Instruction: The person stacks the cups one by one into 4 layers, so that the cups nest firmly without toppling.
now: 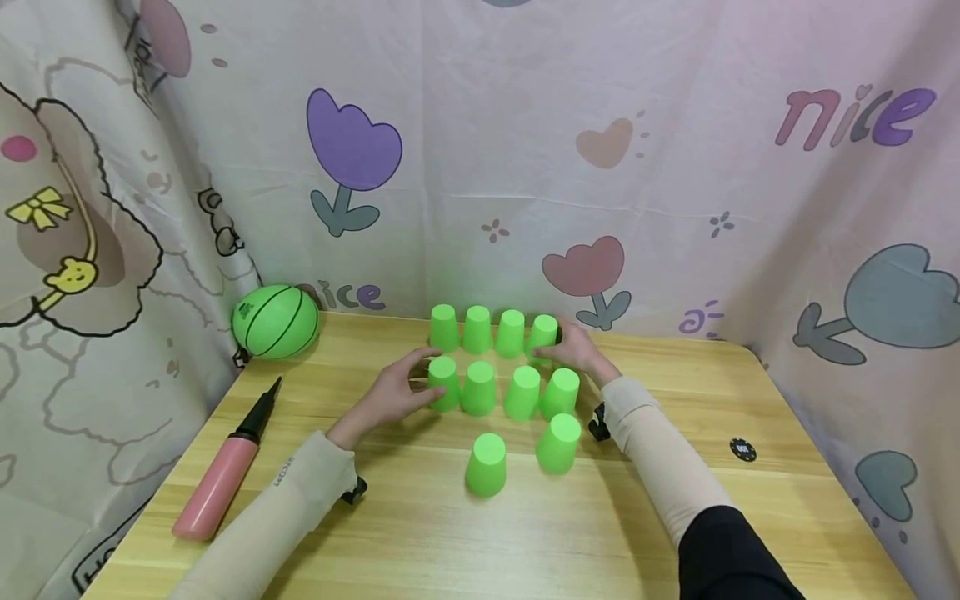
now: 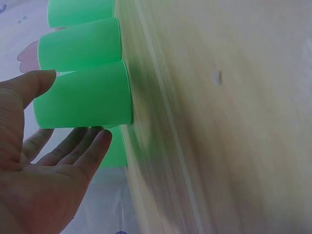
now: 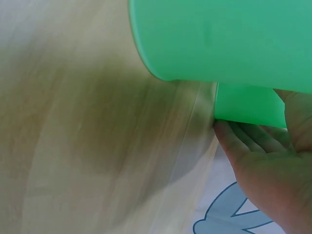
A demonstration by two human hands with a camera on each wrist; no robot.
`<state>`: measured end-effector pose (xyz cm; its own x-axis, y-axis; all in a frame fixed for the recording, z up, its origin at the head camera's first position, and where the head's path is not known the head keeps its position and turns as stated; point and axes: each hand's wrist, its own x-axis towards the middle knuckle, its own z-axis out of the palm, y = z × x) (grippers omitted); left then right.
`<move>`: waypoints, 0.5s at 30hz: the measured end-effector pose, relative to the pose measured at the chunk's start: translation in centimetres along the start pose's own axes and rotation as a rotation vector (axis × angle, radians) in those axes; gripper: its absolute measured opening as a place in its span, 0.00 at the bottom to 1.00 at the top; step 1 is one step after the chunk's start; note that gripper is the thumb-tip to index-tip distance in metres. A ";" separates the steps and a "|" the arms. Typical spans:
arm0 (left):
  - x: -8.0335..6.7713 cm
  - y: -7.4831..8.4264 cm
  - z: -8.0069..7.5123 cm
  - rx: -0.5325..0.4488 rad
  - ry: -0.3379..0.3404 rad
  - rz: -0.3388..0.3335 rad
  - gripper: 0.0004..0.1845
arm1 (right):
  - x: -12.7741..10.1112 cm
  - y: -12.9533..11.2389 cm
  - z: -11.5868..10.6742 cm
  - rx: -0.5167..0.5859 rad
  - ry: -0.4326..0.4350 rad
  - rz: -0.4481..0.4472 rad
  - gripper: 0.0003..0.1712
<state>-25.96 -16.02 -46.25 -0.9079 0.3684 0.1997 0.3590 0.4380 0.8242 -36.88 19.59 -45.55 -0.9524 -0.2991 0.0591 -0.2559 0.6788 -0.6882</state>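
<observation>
Ten green cups stand upside down on the wooden table (image 1: 420, 533): a back row of four, a middle row of four and two in front. My left hand (image 1: 426, 377) is round the leftmost middle-row cup (image 1: 444, 382). In the left wrist view the thumb lies above this cup (image 2: 97, 92) and straight fingers touch its underside; the left hand (image 2: 73, 108) is open. My right hand (image 1: 555, 342) touches the rightmost back-row cup (image 1: 543, 332). In the right wrist view its straight fingers (image 3: 243, 141) lie under that cup (image 3: 248, 105), behind a nearer cup (image 3: 219, 39).
A green ball (image 1: 275, 321) sits at the table's back left corner. A pink hand pump (image 1: 225, 467) lies along the left edge. A small black disc (image 1: 742, 450) lies at the right. Patterned cloth (image 1: 480, 167) hangs close behind and on both sides.
</observation>
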 end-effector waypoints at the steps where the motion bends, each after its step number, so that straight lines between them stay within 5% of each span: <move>1: 0.0 0.0 0.0 0.002 -0.001 0.001 0.37 | 0.0 0.0 -0.1 0.004 -0.003 -0.002 0.48; 9: 0.1 0.2 0.1 0.032 -0.018 -0.026 0.39 | -1.1 0.1 -1.7 0.037 -0.083 -0.033 0.52; 15: -0.1 0.5 0.0 0.058 -0.021 -0.053 0.40 | -3.2 -0.2 -3.6 -0.016 -0.062 -0.061 0.38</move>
<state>-25.73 -15.87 -45.85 -0.9215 0.3601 0.1453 0.3231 0.5035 0.8013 -34.37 22.88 -42.99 -0.9229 -0.3810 0.0555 -0.3164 0.6684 -0.6731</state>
